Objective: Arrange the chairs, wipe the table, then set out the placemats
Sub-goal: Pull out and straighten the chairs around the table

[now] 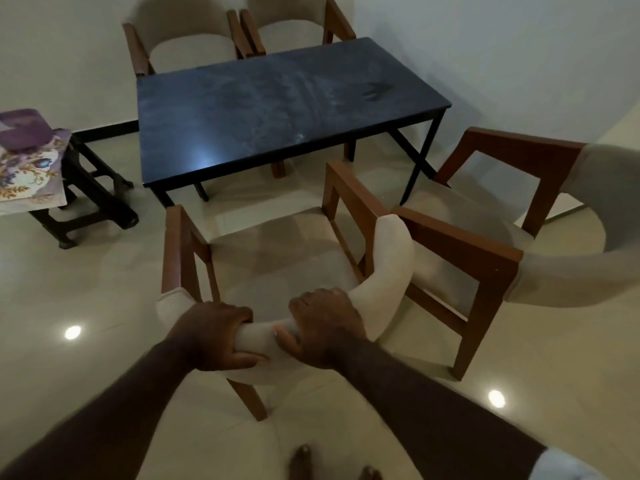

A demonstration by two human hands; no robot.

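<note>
A wooden armchair [277,258] with a cream seat and curved padded back stands right in front of me, facing the dark table [270,112]. My left hand [214,337] and my right hand [325,327] both grip the top of its backrest, side by side. A second matching chair [485,237] stands to its right, turned at an angle, its arm close to the first chair's. Two more chairs [187,39] [294,26] stand at the table's far side against the wall. The tabletop is dusty with smear marks.
A small dark side table [93,188] at the left carries floral placemats [27,174] and a purple folded cloth [24,129]. White walls close in behind and to the right of the table. My bare toes [304,459] show on the glossy tiled floor.
</note>
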